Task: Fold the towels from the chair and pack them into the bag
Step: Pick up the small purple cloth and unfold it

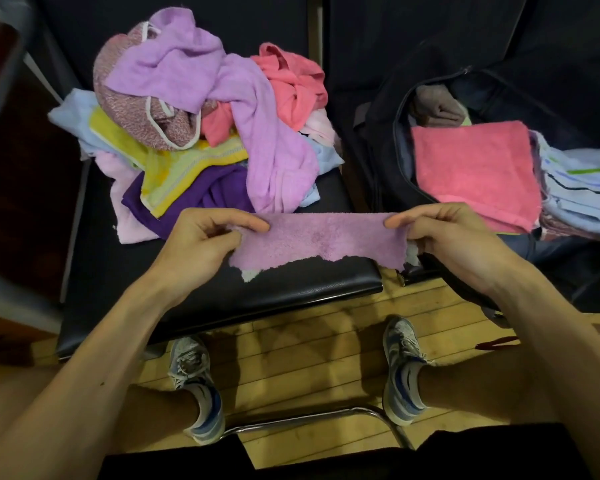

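- Left hand (201, 233) and right hand (444, 233) each pinch one end of a small lilac terry towel (321, 239), thumb on top, fingers curled under; towel stretched flat btwn them, over the front of the black padded chair seat (274, 289).
- Towel looks part-folded: long narrow strip, ragged lower edge, a white bit showing underneath. Prob needs another fold or two before packing.
- Unfolded pile (205, 123) on the chair behind the hands: big lilac towel on top, plus coral-pink, yellow-striped, dark purple, pale blue, pale pink and a speckled pink w/ white trim. Count unclear, several at least.
- Black zip bag (385, 157) sits open on the next seat, right of the pile. Inside: folded coral-pink towel (471, 171) flat on top, a brownish rolled one behind it, light-blue striped folded stack at the right edge.
- Progress est: a few packed, one in hand, most of the pile left. Roughly a third done, low confidence.
- Bag looks fairly full already; room for the rest can't be judged from here.
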